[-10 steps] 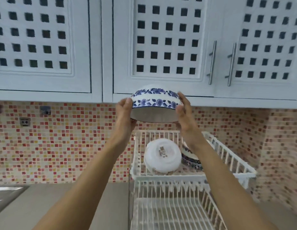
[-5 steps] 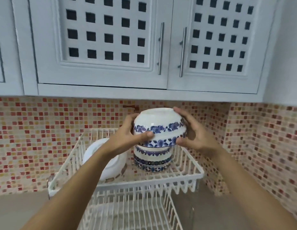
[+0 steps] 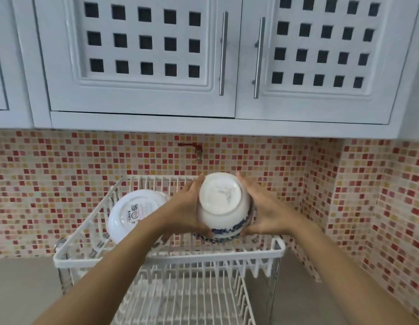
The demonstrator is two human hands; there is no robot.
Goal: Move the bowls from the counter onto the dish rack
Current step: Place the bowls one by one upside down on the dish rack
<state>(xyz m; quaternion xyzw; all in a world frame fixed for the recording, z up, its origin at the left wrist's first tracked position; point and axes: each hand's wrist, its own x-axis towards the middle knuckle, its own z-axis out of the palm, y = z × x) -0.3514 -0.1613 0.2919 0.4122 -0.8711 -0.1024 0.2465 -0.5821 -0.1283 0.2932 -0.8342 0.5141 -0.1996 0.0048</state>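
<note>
A white bowl with a blue flower band (image 3: 221, 205) is upside down, its base facing me, over the right side of the white dish rack's upper tier (image 3: 171, 255). My left hand (image 3: 188, 207) grips its left side and my right hand (image 3: 264, 209) its right side. It sits low over a stack of blue-patterned bowls, which it almost hides; only a dark rim shows beneath. A white plastic bowl (image 3: 133, 213) with a sticker leans upside down in the tier's left half.
The rack's lower tier (image 3: 180, 299) of white wire lies below, toward me. Grey counter (image 3: 23, 285) runs left and right of the rack. Mosaic tile wall (image 3: 368, 195) closes the corner on the right; white cabinets (image 3: 143, 55) hang overhead.
Both hands have lowered the blue-patterned bowl from up near the cabinets down onto the stack in the upper tier, tilting its base toward me. The view has shifted right and down.
</note>
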